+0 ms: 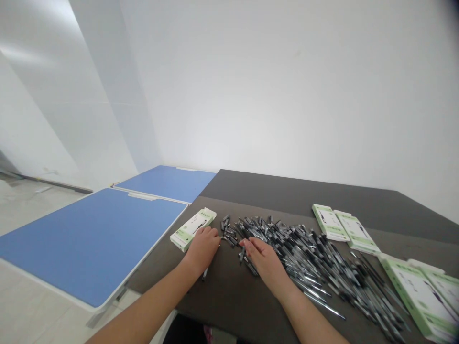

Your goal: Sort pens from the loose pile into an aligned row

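A dark table (233, 296) is backed by a white wall (268, 95). At lower centre, the left hand (202, 251) is curled by a box (193, 228), with a pen (205, 274) beneath; whether it is gripped cannot be told. The right hand's (267, 263) fingertips are drawn together near small dark caps (225, 224); a hold cannot be confirmed. From the heaped pens (301, 248) at lower right, some could be rolled off by a brushing forearm.

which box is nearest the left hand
The green-and-white box left of the pen pile, right beside the left hand; the other boxes lie beyond the pile's right side.
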`<state>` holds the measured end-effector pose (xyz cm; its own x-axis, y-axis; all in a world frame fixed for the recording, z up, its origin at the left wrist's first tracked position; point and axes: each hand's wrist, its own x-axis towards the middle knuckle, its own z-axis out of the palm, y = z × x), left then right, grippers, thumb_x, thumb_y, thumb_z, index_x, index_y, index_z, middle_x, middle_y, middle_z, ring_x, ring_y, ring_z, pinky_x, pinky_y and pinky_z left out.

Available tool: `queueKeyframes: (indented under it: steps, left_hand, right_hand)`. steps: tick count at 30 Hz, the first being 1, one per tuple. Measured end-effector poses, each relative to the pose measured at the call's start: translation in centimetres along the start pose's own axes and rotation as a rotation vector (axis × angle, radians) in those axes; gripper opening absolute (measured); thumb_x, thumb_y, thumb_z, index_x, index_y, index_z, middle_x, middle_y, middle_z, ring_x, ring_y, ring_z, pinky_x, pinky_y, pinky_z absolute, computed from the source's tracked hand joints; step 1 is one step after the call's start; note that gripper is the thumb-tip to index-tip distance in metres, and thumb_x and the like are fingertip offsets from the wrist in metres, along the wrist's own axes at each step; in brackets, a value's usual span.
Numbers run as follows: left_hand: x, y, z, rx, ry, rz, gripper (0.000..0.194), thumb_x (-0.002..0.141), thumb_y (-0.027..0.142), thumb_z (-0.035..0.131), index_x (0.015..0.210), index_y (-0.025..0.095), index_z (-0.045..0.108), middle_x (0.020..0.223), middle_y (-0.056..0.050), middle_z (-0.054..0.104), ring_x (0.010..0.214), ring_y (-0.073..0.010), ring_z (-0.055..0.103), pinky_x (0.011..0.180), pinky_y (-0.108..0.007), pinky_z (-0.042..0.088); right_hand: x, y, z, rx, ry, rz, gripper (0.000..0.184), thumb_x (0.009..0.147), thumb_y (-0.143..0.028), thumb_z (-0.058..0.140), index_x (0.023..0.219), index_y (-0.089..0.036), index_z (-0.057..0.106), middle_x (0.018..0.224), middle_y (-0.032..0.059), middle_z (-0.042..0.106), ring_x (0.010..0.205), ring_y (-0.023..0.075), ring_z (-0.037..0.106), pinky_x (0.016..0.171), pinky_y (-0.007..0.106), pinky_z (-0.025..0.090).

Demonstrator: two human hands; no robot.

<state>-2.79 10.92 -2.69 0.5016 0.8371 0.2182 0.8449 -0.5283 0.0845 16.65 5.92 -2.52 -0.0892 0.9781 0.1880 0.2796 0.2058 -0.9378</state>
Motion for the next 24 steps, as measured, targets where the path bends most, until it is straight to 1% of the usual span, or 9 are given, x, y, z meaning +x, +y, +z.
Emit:
queueKeyframes:
  steps: [4,6,8,10,12,13,15,19,24]
  left_hand:
    - [0.2,0.2,0.1,-0.048,0.005,-0.005,0.013,0.08,0.014,0.053,0.073,0.015,0.064,0.083,-0.01,0.061,0.09,-0.0254,0.053,0.083,-0.041,0.037]
    - [0.4,0.3,-0.4,-0.088,0.015,-0.012,0.011,0.081,0.018,0.053,0.078,0.016,0.063,0.085,-0.008,0.062,0.088,-0.0229,0.055,0.082,-0.037,0.039]
    - [0.4,0.5,-1.0,-0.2,0.041,-0.074,0.014,0.083,0.023,0.05,0.084,0.017,0.062,0.084,-0.006,0.064,0.083,-0.0193,0.057,0.077,-0.032,0.042]
    - [0.4,0.9,-1.7,-0.501,0.108,-0.221,0.018,0.084,0.029,0.048,0.091,0.018,0.061,0.083,-0.004,0.065,0.078,-0.0171,0.059,0.071,-0.028,0.044]
    - [0.2,1.6,-2.3,-0.956,0.192,-0.382,0.023,0.082,0.033,0.053,0.095,0.017,0.061,0.083,-0.004,0.067,0.077,-0.0164,0.06,0.072,-0.027,0.045]
    - [0.1,2.0,-2.6,-1.177,0.232,-0.444,0.025,0.079,0.034,0.056,0.097,0.017,0.062,0.084,-0.004,0.067,0.078,-0.016,0.061,0.073,-0.027,0.045]
    - [-0.1,2.7,-3.0,-1.498,0.297,-0.525,0.026,0.076,0.032,0.062,0.096,0.016,0.063,0.085,-0.004,0.067,0.078,-0.0142,0.061,0.077,-0.026,0.046]
    - [-0.4,3.5,-3.5,-1.805,0.362,-0.624,0.017,0.073,0.025,0.068,0.087,0.016,0.064,0.086,-0.005,0.068,0.077,-0.0109,0.062,0.079,-0.023,0.047]
    - [-0.8,4.1,-3.4,-1.967,0.334,-0.594,0.013,0.075,0.023,0.067,0.086,0.017,0.063,0.099,-0.005,0.067,0.081,-0.0095,0.062,0.08,-0.022,0.049]
  right_hand:
    - [0.0,-0.1,0.0,-0.001,0.001,0.006,0.037,0.085,-0.048,0.043,0.082,-0.018,0.064,0.064,-0.0013,0.05,0.061,0.0139,0.046,0.056,0.024,0.034]
    - [-0.1,-0.2,0.0,-0.002,0.004,0.002,0.036,0.086,-0.047,0.042,0.083,-0.018,0.064,0.066,-0.0008,0.052,0.062,0.0139,0.046,0.056,0.024,0.034]
    - [-0.1,-0.3,0.0,-0.007,0.005,-0.005,0.036,0.086,-0.046,0.042,0.083,-0.018,0.064,0.067,-0.0004,0.053,0.063,0.0141,0.047,0.057,0.024,0.034]
    - [-0.2,-0.5,0.1,-0.017,0.002,-0.015,0.035,0.087,-0.045,0.042,0.082,-0.018,0.064,0.067,-0.0005,0.054,0.063,0.0142,0.047,0.058,0.024,0.034]
    - [-0.2,-0.6,0.1,-0.038,-0.015,-0.023,0.035,0.087,-0.044,0.042,0.079,-0.018,0.063,0.064,-0.0012,0.052,0.062,0.0139,0.047,0.058,0.024,0.034]
    - [-0.3,-0.6,0.2,-0.051,-0.022,-0.024,0.034,0.087,-0.044,0.042,0.076,-0.017,0.062,0.063,-0.0016,0.051,0.062,0.0137,0.046,0.058,0.024,0.034]
    - [-0.3,-0.6,0.3,-0.083,-0.031,-0.027,0.034,0.087,-0.043,0.042,0.074,-0.017,0.061,0.062,-0.0019,0.051,0.061,0.0134,0.046,0.057,0.024,0.033]
    - [-0.4,-0.6,0.6,-0.141,-0.048,-0.058,0.032,0.087,-0.041,0.042,0.075,-0.017,0.06,0.066,-0.0011,0.055,0.064,0.0138,0.048,0.059,0.024,0.034]
    - [-0.3,-0.3,0.9,-0.197,-0.061,-0.097,0.031,0.087,-0.037,0.043,0.067,-0.018,0.057,0.064,-0.0012,0.055,0.063,0.0137,0.05,0.058,0.024,0.033]
